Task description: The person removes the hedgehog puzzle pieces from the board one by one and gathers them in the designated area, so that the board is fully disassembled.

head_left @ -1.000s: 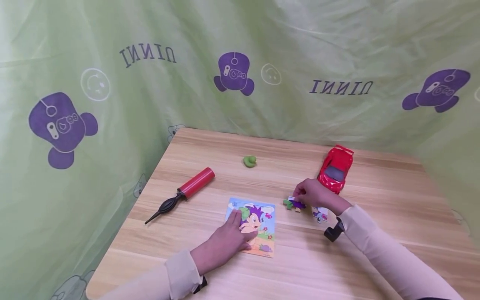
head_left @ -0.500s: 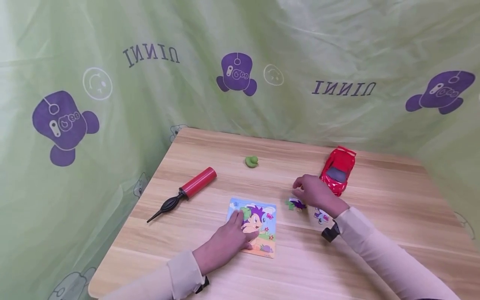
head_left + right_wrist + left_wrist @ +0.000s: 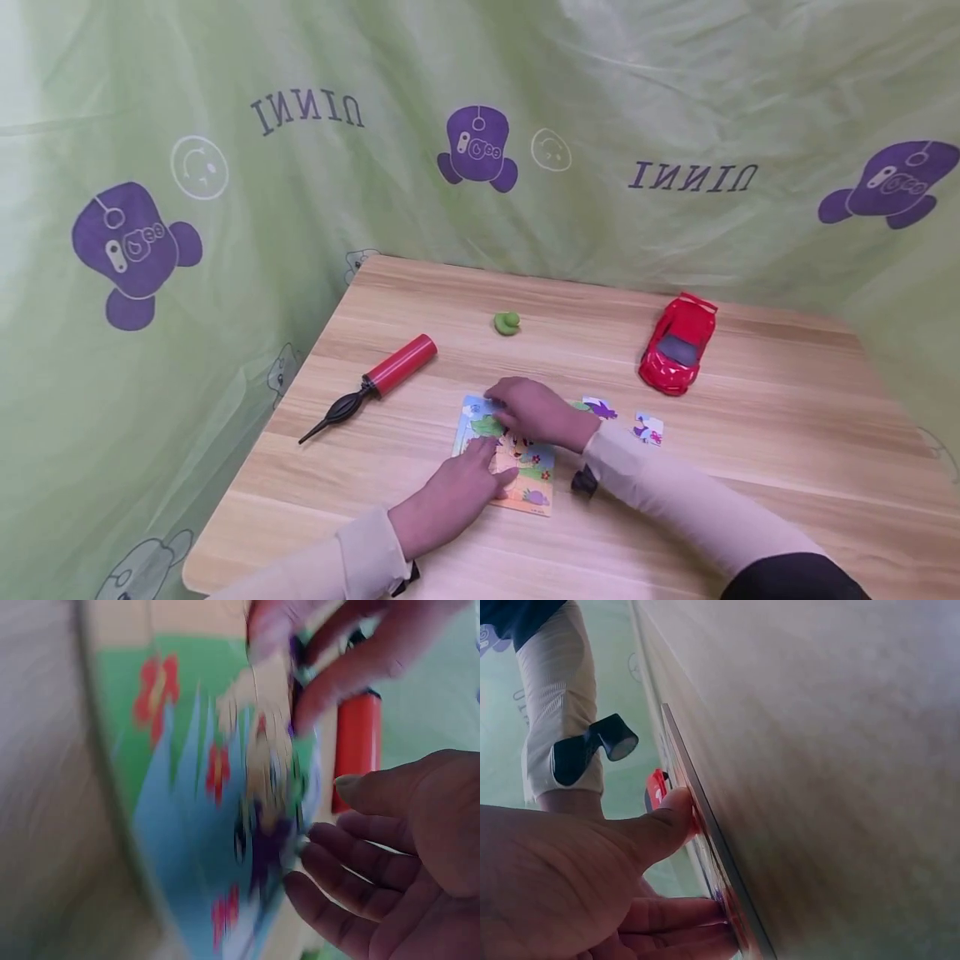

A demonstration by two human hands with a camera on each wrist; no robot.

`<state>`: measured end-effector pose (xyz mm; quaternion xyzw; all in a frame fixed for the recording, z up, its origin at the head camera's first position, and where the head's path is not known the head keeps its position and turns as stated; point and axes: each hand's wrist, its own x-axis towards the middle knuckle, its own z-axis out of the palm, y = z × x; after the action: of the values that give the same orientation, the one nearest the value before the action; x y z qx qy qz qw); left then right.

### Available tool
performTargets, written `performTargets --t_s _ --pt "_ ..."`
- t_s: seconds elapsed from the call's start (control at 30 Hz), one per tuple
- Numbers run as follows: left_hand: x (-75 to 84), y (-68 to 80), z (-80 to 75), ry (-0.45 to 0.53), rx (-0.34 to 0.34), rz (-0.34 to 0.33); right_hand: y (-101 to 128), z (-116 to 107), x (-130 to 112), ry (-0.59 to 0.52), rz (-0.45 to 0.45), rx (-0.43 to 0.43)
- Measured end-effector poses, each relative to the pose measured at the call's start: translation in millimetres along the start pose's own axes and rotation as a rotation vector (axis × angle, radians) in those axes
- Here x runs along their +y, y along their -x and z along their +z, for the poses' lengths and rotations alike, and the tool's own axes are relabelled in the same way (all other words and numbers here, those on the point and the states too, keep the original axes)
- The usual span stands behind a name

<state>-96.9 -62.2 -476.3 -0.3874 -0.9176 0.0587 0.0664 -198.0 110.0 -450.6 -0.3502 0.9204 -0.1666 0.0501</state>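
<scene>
A cartoon jigsaw puzzle (image 3: 536,498) lies flat on the wooden table. My left hand (image 3: 446,508) rests on its lower left part, and the left wrist view shows the thumb and fingertips touching the picture side. Over the upper part of the puzzle is my right hand (image 3: 538,412), hiding much of the picture. In the right wrist view the right hand (image 3: 405,862) has loosely bent, spread fingers, and nothing shows between them. Just right of the puzzle lie joined loose puzzle pieces (image 3: 599,407), partly behind the right forearm, and another loose piece (image 3: 649,428).
A red toy car (image 3: 678,344) stands at the back right of the table (image 3: 420,292). Behind the puzzle sits a small green toy duck (image 3: 507,323). To the left lies a red and black hand pump (image 3: 401,366). Green printed curtains (image 3: 390,200) enclose the table.
My right hand has let go of the loose pieces, lifted off, and moved left over the puzzle. The left hand stays on the puzzle. The head view has shifted slightly.
</scene>
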Motion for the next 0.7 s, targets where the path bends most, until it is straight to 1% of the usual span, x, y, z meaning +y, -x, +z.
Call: performTargets --t_s 0.07,0.13,0.23,0.37,0.5,0.63,0.7 --pt "0.2 -0.6 0.3 -0.035 -0.01 0.011 -6 5 -7 0.033 -0.011 -0.017" --pt "0.2 -1.1 0.6 -0.057 -0.012 0.016 -11 5 -14 0.036 0.005 -0.028" --pt "0.0 -1.0 0.3 -0.06 0.002 0.013 -17 2 -23 0.008 0.046 -0.036" --pt "-0.2 -0.5 0.0 -0.041 0.017 0.002 -26 1 -25 -0.093 0.13 -0.043" --pt "0.0 -1.1 0.4 -0.054 0.022 0.002 -32 0 -24 -0.22 0.21 -0.055" --pt "-0.5 -1.9 0.1 -0.05 0.023 0.008 -31 -13 -16 -0.313 0.231 -0.025" --pt "-0.5 -2.1 0.4 -0.027 0.018 0.008 -29 -23 -7 -0.324 0.245 -0.002"
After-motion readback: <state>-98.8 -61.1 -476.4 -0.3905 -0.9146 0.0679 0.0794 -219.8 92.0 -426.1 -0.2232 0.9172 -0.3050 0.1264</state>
